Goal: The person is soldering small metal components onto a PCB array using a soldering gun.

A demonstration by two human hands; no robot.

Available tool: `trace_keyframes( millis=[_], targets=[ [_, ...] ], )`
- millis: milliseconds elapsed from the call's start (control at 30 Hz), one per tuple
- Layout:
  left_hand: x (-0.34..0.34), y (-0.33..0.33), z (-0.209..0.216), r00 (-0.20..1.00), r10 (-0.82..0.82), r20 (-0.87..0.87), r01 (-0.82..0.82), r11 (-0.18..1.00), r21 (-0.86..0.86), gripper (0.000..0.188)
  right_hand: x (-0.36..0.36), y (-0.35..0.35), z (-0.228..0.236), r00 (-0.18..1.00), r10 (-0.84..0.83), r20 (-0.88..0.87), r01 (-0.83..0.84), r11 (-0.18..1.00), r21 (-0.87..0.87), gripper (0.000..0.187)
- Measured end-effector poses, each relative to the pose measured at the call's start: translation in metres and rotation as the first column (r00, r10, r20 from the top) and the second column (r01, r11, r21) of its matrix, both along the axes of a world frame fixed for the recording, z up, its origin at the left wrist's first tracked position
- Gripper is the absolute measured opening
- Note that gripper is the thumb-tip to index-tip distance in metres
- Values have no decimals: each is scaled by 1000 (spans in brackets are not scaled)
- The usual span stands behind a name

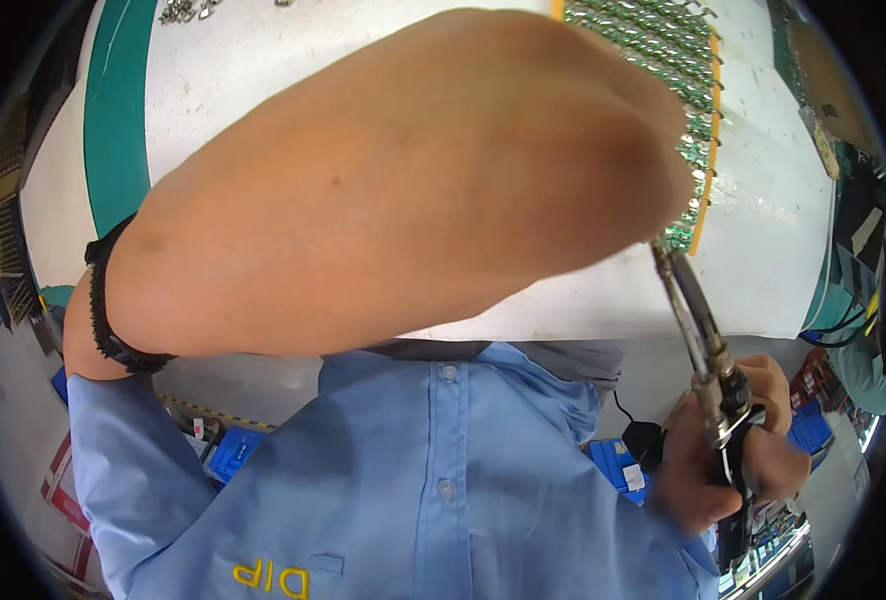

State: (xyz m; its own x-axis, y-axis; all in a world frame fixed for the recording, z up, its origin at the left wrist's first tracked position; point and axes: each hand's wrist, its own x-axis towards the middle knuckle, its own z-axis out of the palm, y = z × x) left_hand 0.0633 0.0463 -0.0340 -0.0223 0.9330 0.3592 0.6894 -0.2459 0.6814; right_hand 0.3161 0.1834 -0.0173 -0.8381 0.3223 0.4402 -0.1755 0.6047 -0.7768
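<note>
The person's right hand (763,460), at the lower right of the frame, is closed around the dark handle of a soldering-iron-like tool (713,395). Two thin rods of this tool point upward, and their far end is near the lower edge of the green circuit boards (663,50). These boards lie at the upper right, on the white bench (763,240); whether the rods touch them, one cannot tell. The left hand (413,190), with a black wristband (103,310), is very near to the camera and covers part of the boards. Its fingers are hidden, so its grip cannot be told. Probably the step in hand is soldering on the boards; the next move would call for a steady tool and a free view of the joints.
</note>
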Motion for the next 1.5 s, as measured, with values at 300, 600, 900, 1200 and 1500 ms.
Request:
trace_keyframes(
  millis=[300, 600, 900, 1200, 1500],
  targets=[
    [-4, 3, 20, 998, -43, -50, 35, 988, -150, 23, -36, 4, -30, 903, -367, -224, 357, 930, -84, 53],
    [-55, -60, 48, 646, 761, -56, -753, 624, -211, 17, -60, -3, -31, 922, -344, -178, 334, 939, -84, 59],
    [-59, -54, 24, 743, 558, -369, -624, 777, -81, 12, -49, -4, -36, 928, -288, -235, 282, 958, -61, 42],
    [-59, -61, 25, 732, 633, -250, -657, 754, -14, 10, -46, 0, -42, 935, -234, -267, 221, 972, -77, 40],
    [-57, -68, 33, 774, 627, -87, -633, 761, -145, 12, -48, -2, -41, 937, -241, -253, 230, 971, -71, 40]
  ],
)
